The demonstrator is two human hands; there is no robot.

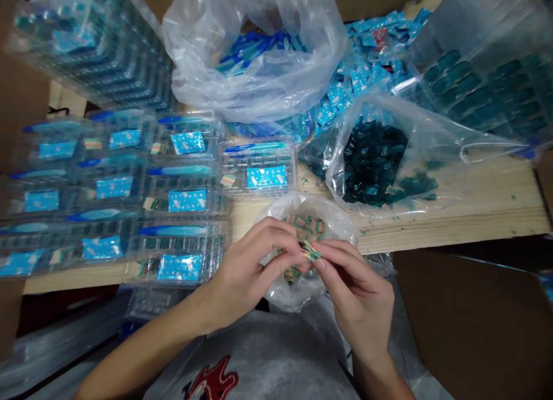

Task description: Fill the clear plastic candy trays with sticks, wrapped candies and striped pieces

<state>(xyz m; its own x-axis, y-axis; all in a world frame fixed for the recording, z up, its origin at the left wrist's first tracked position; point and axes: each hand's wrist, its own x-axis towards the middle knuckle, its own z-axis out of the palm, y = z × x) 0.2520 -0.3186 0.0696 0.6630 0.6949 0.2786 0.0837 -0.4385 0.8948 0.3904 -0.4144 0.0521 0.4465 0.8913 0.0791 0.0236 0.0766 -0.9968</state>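
Note:
Both hands meet over a small clear plastic bag [276, 290] at the front edge of the wooden table [475, 210]. The bag holds several striped, multicoloured erasers [305, 224]. My left hand [250, 270] and my right hand [354, 290] pinch one small striped eraser [310, 251] between their fingertips, just above the bag's mouth. Both hands' fingers are closed on it.
Rows of clear blister packs [181, 198] with blue cards and pens cover the left of the table, with a taller stack [95, 42] behind. Large clear bags hold blue pens [254, 48] and dark teal pieces [371, 158]. Loose blue packets [358, 71] lie at the back. A cardboard box [475, 325] stands lower right.

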